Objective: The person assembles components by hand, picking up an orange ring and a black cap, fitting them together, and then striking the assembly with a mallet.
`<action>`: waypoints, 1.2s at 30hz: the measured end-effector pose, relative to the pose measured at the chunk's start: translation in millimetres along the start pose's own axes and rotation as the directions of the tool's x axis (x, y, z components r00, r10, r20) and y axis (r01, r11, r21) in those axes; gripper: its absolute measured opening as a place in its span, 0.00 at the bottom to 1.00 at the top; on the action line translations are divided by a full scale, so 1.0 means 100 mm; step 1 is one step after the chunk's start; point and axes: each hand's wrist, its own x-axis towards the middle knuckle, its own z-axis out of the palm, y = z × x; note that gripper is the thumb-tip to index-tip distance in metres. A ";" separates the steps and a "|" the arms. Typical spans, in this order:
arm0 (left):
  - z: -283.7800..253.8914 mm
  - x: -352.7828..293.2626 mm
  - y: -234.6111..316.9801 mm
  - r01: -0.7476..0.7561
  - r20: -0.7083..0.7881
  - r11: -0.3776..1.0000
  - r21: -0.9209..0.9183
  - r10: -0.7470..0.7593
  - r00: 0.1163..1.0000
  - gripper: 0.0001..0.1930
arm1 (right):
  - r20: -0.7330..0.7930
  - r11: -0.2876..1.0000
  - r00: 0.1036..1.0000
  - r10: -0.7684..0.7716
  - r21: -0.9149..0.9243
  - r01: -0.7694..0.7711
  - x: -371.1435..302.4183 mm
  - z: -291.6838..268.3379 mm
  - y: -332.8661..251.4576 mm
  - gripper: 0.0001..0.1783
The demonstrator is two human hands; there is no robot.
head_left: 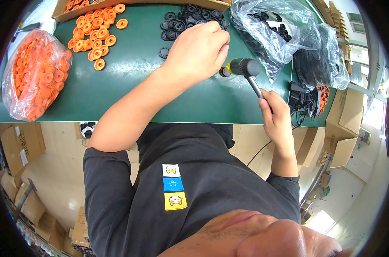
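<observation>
My right hand point(276, 118) grips the grey handle of a mallet point(248, 68), which has a black head with a yellow band. Beside the mallet's head, on the green table, lies a small round black-and-orange piece point(224, 71). Stretched across the table, my left hand point(198, 49) is at the near edge of a pile of round black caps point(177, 25). Its fingers are curled in, and the fingertips are hidden behind the back of the hand, so whatever they hold does not show. One black cap point(164, 52) lies apart, left of this hand.
Orange round caps point(96, 32) are heaped at the back left, before a cardboard tray point(59, 17). A clear bag of orange parts point(38, 75) stands at left. Plastic bags with black parts point(318, 64) and a dark device with cables point(301, 98) occupy the right. Cardboard boxes point(342, 124) stand beyond.
</observation>
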 end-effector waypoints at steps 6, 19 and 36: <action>-0.01 0.01 0.02 0.028 0.059 1.000 0.001 -0.028 0.998 0.06 | 0.026 0.999 1.000 -0.007 -0.042 0.008 -0.01 0.11 0.06 0.15; -0.01 0.04 -0.05 0.024 0.011 0.999 0.026 -0.025 1.000 0.07 | -0.031 0.998 0.999 0.019 0.065 -0.017 -0.04 0.05 -0.06 0.15; 0.04 0.03 -0.06 0.039 0.040 0.999 0.016 -0.039 0.998 0.06 | -0.010 1.000 1.000 0.020 -0.016 -0.020 -0.08 0.15 0.06 0.15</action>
